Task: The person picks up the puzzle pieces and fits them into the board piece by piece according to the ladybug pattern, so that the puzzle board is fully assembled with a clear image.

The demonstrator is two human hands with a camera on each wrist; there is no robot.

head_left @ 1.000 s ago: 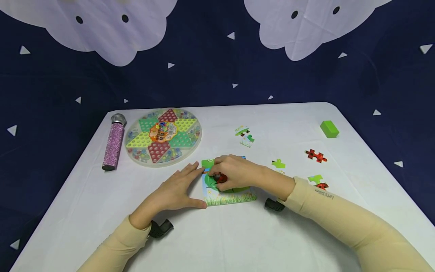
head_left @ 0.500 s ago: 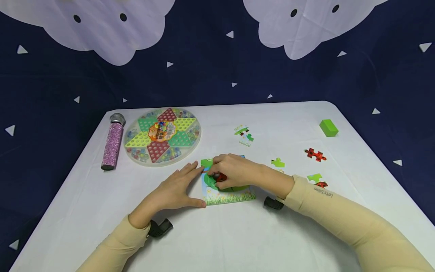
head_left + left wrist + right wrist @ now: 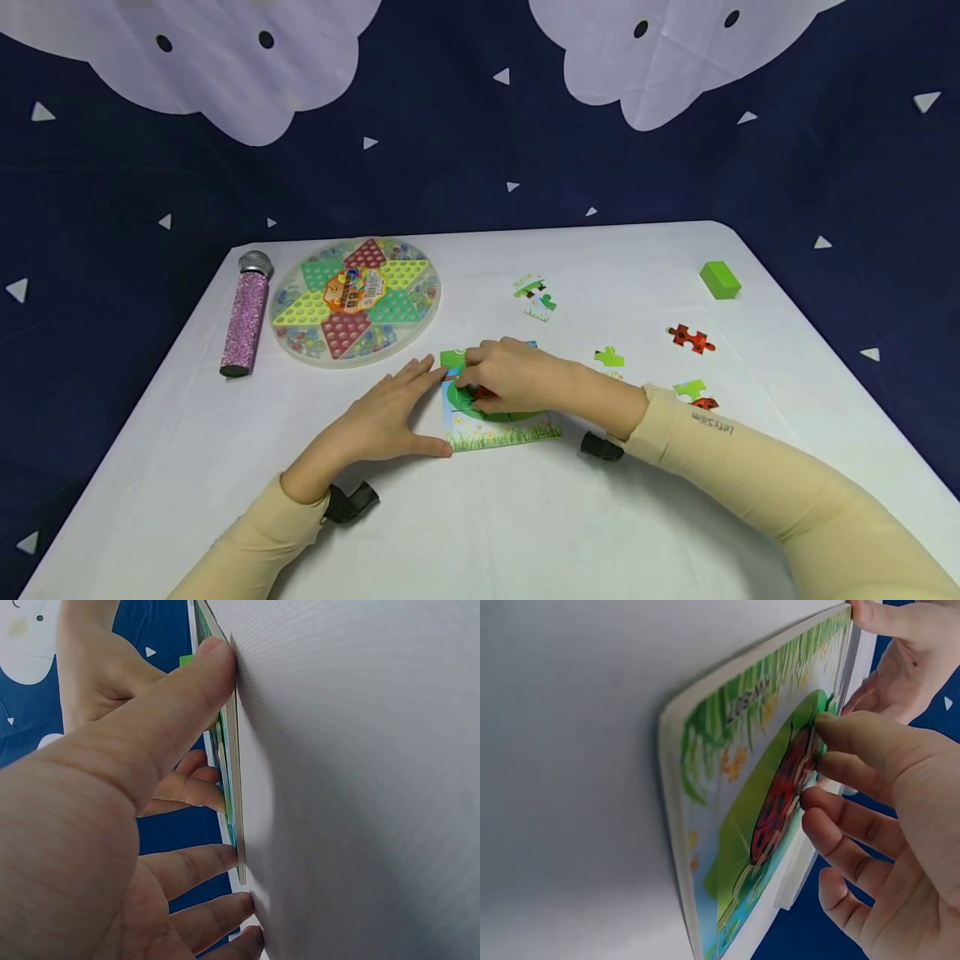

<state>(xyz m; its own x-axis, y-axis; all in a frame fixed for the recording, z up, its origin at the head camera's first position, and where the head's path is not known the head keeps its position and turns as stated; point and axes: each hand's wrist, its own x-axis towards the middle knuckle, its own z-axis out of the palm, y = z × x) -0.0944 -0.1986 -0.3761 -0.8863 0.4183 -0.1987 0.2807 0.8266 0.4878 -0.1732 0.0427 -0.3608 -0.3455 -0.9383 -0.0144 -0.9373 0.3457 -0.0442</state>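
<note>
A puzzle board (image 3: 504, 437) with a ladybug on a green leaf and a grass border lies flat on the white table. My left hand (image 3: 386, 417) steadies its left side, fingers spread, with the thumb at the near corner and fingertips along the edge. Over the board, my right hand (image 3: 513, 375) pinches a dark red ladybug puzzle piece (image 3: 804, 746) at the picture's left end, between thumb and fingertips. In the right wrist view, the piece sits low against the board; whether it lies fully flush I cannot tell. The hand hides much of the picture in the head view.
Loose puzzle pieces lie right of the board: a red one (image 3: 691, 339), a green one (image 3: 610, 357) and a green-and-red pair (image 3: 690, 389). Behind it are grassy pieces (image 3: 538, 308). A Chinese checkers set (image 3: 356, 302), glitter microphone (image 3: 246, 321) and green block (image 3: 720, 280) stand farther out.
The red piece under my right fingers has sunk lower and shows less. My left hand keeps its place at the board's edge. The head view has shifted slightly.
</note>
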